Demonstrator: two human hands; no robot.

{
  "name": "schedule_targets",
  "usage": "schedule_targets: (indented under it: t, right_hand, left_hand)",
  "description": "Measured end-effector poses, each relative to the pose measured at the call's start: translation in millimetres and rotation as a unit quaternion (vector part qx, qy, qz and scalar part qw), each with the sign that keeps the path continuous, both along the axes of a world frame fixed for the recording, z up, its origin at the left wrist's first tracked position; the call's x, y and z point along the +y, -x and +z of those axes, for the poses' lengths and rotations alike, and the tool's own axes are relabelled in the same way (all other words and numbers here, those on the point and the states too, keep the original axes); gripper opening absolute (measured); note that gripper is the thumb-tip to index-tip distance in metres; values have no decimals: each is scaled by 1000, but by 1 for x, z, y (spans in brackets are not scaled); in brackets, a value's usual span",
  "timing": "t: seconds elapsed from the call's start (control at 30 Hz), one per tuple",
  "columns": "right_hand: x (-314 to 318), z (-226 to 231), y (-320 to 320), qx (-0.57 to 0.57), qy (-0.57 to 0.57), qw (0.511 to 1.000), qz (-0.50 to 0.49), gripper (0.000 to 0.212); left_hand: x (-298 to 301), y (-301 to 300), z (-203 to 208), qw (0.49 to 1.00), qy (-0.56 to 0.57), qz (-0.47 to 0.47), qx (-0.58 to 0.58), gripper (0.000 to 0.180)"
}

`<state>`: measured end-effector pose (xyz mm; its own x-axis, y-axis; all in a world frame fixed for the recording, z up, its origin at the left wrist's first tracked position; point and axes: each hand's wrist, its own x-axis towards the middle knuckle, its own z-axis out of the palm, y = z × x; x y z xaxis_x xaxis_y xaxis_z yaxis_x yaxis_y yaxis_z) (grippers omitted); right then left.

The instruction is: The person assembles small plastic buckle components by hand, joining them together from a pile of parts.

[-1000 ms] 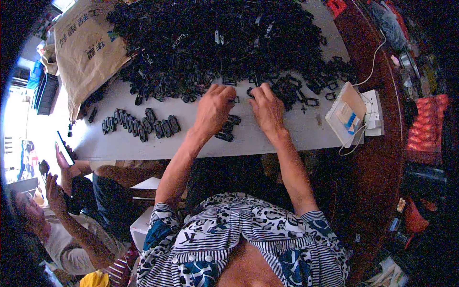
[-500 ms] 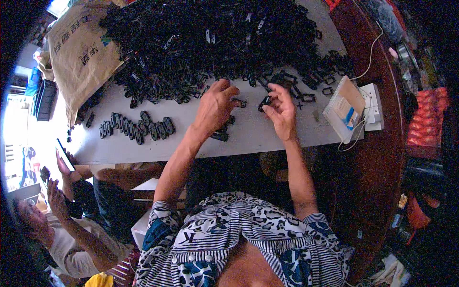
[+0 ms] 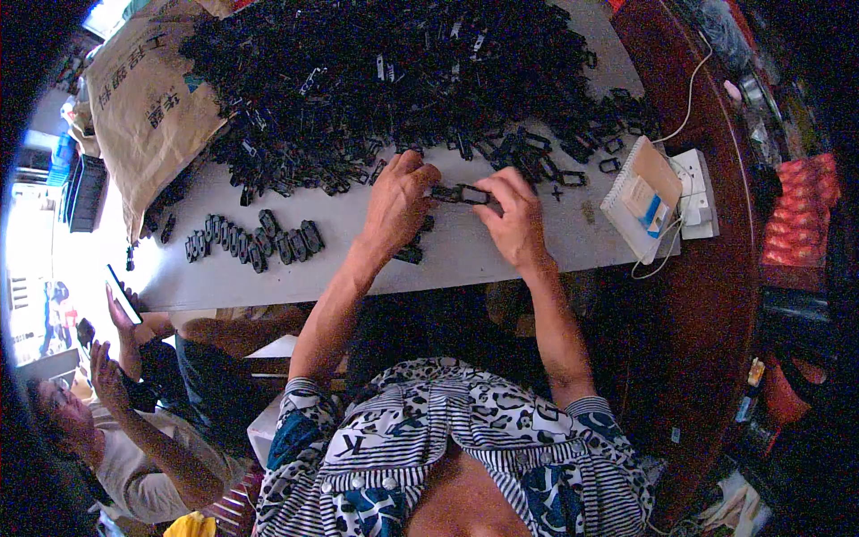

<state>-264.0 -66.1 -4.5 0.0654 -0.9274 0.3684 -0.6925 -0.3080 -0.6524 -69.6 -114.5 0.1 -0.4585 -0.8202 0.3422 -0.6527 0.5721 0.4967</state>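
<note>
Between my hands is a small black rectangular plastic frame (image 3: 467,194), with the fingertips of my right hand (image 3: 517,219) closed on its right end. My left hand (image 3: 398,204) is closed in a pinch at the other end, on a small black plastic piece (image 3: 438,191) that meets the frame; whether the two are joined I cannot tell. A few dark pieces (image 3: 412,249) lie on the table beside my left wrist. Further left is an uneven row of oval black pieces (image 3: 255,242) set close together.
A big heap of black plastic parts (image 3: 385,80) covers the far side of the white table (image 3: 358,285). A brown sack (image 3: 152,116) leans at the left. A notepad (image 3: 640,201) and a white power strip (image 3: 696,192) lie right. A seated person (image 3: 152,447) holds a phone (image 3: 123,294).
My right hand has moved left, toward my left hand, turning the black frame lengthwise between them. My left hand stays nearly in place. The view has shifted slightly.
</note>
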Motion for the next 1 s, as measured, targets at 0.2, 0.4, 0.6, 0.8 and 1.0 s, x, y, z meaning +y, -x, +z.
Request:
schedule_targets:
  t: [0.2,0.4,0.6,0.8,1.0]
  right_hand:
    - [-13,-3,-17,24,-3,999,31,34]
    - [-18,-10,-17,88,20,994,62,32]
    - [-18,-3,-20,107,-20,992,62,31]
    - [-14,-4,-26,36,-62,993,90,30]
    - [-11,-3,-38,24,-66,989,127,25]
  left_hand:
    - [2,-2,-3,1000,11,26,5,28]
    - [1,0,-2,1000,-1,21,7,28]
    - [5,-11,7,998,-6,40,39,26]
    - [55,-42,19,987,-2,145,75,30]
    - [108,-35,-7,994,-12,99,51,44]
